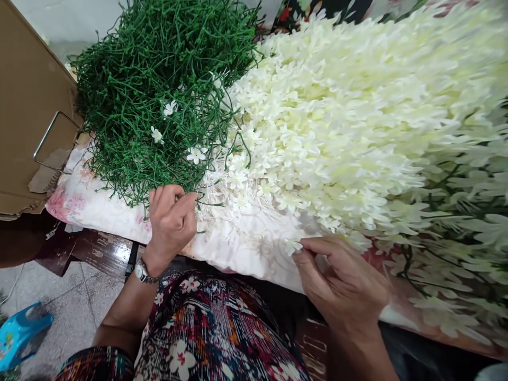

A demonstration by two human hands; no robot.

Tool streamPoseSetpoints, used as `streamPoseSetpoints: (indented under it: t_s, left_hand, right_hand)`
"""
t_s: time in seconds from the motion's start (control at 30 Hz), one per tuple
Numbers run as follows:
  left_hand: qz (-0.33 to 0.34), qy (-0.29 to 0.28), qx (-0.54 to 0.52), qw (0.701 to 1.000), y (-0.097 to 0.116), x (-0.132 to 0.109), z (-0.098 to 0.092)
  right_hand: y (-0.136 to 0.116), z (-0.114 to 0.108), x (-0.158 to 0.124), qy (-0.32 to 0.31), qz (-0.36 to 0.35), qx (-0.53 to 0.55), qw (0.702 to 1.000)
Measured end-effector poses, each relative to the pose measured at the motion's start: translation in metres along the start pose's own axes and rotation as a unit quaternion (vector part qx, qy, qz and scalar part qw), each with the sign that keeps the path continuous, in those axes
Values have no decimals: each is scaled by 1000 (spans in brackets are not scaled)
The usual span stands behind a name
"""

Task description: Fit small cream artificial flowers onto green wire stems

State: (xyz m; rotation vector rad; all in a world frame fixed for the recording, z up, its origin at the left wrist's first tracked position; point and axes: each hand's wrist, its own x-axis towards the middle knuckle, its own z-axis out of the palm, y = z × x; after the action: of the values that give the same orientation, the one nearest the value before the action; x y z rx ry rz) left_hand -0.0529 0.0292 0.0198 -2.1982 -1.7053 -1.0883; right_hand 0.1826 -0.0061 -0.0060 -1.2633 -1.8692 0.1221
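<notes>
At the near edge of a heap of green artificial stems (159, 84), my left hand (172, 222) is closed. Thin green stem ends (210, 203) stick out to the right of its fingers, which partly hide what they grip. My right hand (341, 280) pinches a small white artificial flower (292, 246) between thumb and forefinger, above the cloth. A large mass of creamy white artificial flowers (317, 116) lies beyond and to the right of this hand. A few loose white blossoms (196, 154) rest on the green heap.
A floral cloth (246, 243) covers the work surface. On the left stands a cardboard box (32, 106) with a metal wire handle (50, 137) beside it. Flowering sprays (448, 264) hang over the right edge. A blue plastic stool (24, 333) is on the tiled floor.
</notes>
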Motion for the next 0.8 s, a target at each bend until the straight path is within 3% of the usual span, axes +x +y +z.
streamPoseSetpoints:
  t_s: [0.17, 0.3, 0.4, 0.6, 0.8]
  left_hand:
    - [-90, 58, -189, 976, 11, -1, -16]
    - [-216, 63, -334, 915, 18, -3, -19]
    - [-280, 57, -377, 881, 19, -6, -14]
    - [-230, 78, -369, 897, 18, -1, -13]
    - [-239, 84, -459, 852, 22, 7, -21]
  right_hand:
    - [-1, 0, -1, 5, 8, 0, 1000]
    - [-2, 0, -2, 2, 10, 0, 1000]
    - [-2, -1, -2, 3, 3, -3, 1000]
    - [-2, -1, -1, 2, -4, -11, 1000]
    - [0, -1, 4, 16, -43, -3, 999]
